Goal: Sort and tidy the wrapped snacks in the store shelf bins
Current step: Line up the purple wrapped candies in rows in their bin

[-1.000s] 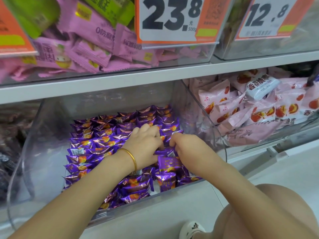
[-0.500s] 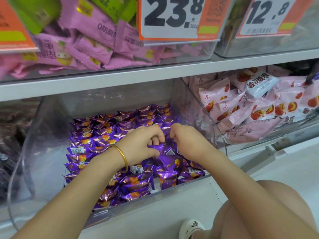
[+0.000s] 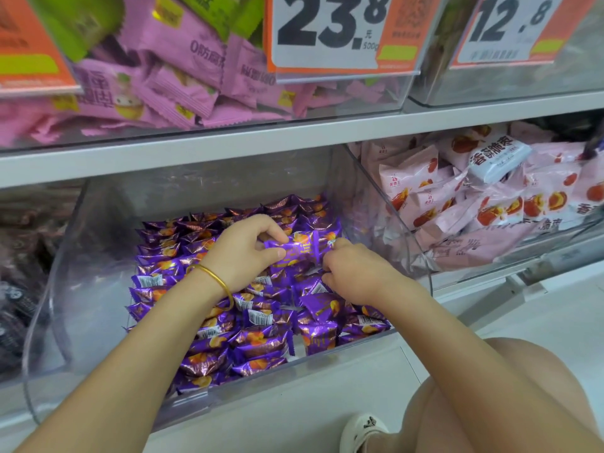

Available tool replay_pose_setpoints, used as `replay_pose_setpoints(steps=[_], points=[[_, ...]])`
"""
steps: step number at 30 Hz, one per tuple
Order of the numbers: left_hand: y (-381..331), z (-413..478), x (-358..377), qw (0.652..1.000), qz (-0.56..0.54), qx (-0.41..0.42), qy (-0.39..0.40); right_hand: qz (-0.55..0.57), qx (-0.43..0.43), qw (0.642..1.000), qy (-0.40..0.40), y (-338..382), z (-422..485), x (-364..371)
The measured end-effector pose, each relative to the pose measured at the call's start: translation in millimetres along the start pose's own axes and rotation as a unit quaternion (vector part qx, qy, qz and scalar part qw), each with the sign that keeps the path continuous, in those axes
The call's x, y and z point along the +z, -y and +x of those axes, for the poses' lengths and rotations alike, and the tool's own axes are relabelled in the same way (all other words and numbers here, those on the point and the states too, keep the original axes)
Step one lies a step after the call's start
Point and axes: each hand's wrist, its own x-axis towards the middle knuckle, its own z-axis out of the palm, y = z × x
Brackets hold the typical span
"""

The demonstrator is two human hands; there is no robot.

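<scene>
A clear plastic bin (image 3: 405,243) on the lower shelf holds several purple wrapped snacks (image 3: 258,344), neat rows at its left and back, a looser heap at its front right. My left hand (image 3: 242,253), with a gold bangle on the wrist, pinches the left end of one purple snack (image 3: 302,248) lifted just above the pile. My right hand (image 3: 356,273) pinches the right end of the same snack, knuckles up.
A bin of pale pink snacks (image 3: 483,204) stands to the right, a dark-wrapped bin (image 3: 19,289) to the left. Above the shelf board (image 3: 228,145) are pink and green snacks (image 3: 183,76) and price cards (image 3: 333,31). My knee (image 3: 510,397) and shoe (image 3: 362,429) are at lower right.
Both hands rose slightly from the pile and lifted one purple snack between them; earlier they were pressed down among the packets.
</scene>
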Motion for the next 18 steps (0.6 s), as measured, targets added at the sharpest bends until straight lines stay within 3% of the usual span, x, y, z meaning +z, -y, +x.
replay_pose_setpoints(steps=[6, 18], points=[[-3.6, -2.7, 8.8, 0.998, 0.013, -0.014, 0.052, 0.012, -0.003, 1.0, -0.01, -3.4, 0.9, 0.7], [-6.2, -5.4, 7.2, 0.999, 0.029, -0.002, 0.032, -0.029, 0.008, 1.0, -0.003, 4.1, -6.3, -0.3]])
